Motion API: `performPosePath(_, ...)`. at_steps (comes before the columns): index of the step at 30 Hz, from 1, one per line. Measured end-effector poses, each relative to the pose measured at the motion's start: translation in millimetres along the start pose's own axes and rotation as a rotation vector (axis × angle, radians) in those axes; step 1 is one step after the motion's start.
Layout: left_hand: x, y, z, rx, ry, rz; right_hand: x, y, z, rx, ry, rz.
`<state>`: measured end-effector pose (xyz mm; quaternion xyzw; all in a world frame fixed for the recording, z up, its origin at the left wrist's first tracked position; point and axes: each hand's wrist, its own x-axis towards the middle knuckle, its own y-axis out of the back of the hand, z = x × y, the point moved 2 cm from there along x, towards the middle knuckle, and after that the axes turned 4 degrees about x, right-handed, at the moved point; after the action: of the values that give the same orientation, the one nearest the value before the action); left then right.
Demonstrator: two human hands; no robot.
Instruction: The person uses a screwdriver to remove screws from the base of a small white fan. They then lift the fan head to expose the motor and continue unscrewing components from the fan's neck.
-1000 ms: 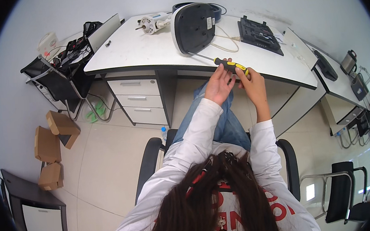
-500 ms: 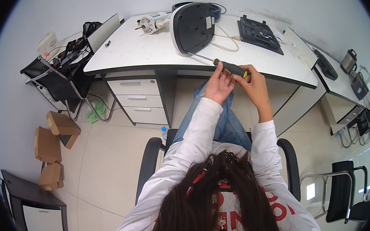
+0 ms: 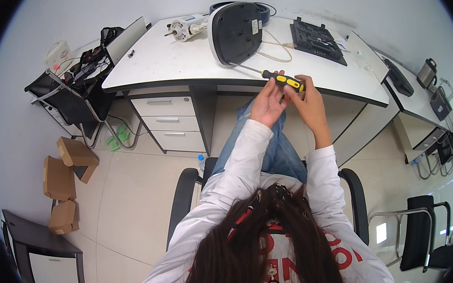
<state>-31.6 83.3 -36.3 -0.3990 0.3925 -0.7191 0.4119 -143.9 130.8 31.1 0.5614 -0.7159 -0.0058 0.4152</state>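
Both my hands are on a black and yellow screwdriver (image 3: 284, 81) above the desk's front edge. Its shaft points away to the left, the tip at the lower edge of the black base (image 3: 237, 31) of a white-rimmed appliance standing tilted on the desk. My right hand (image 3: 307, 98) grips the rear of the handle, thumb and fingers around it. My left hand (image 3: 269, 103), palm turned up, supports the handle's front part with its thumb and fingers. Exactly where the tip meets the base is too small to tell.
On the white desk (image 3: 171, 60) lie a white motor-like part (image 3: 187, 27), a pale cable (image 3: 278, 56) and a black plastic panel (image 3: 318, 42). A dark ring-shaped thing (image 3: 265, 13) is partly hidden behind the appliance. Drawers (image 3: 168, 122) stand under the desk; cardboard boxes (image 3: 58, 178) are on the floor.
The screwdriver handle has turned about its length, so its yellow patches now face up. My right fingers have shifted around the handle; the appliance has barely moved.
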Motion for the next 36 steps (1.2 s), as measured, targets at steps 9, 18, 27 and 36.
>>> performPosePath(9, -1.7, -1.9, -1.8, 0.007, -0.013, 0.167, -0.7, 7.2, -3.1, 0.017, 0.088, -0.132)
performPosePath(18, -6.7, -12.3, 1.8, 0.019, -0.019, 0.005, 3.2, -1.0, 10.9, -0.17, -0.035, -0.107)
performPosePath(27, -2.9, -2.7, -3.4, 0.031, -0.049, 0.105, 0.2, 0.0, 3.7, 0.08, 0.228, -0.066)
performPosePath(36, -6.2, -1.9, 0.7, 0.025, -0.011, -0.02, -0.1, 1.9, 5.7, -0.212, -0.04, -0.102)
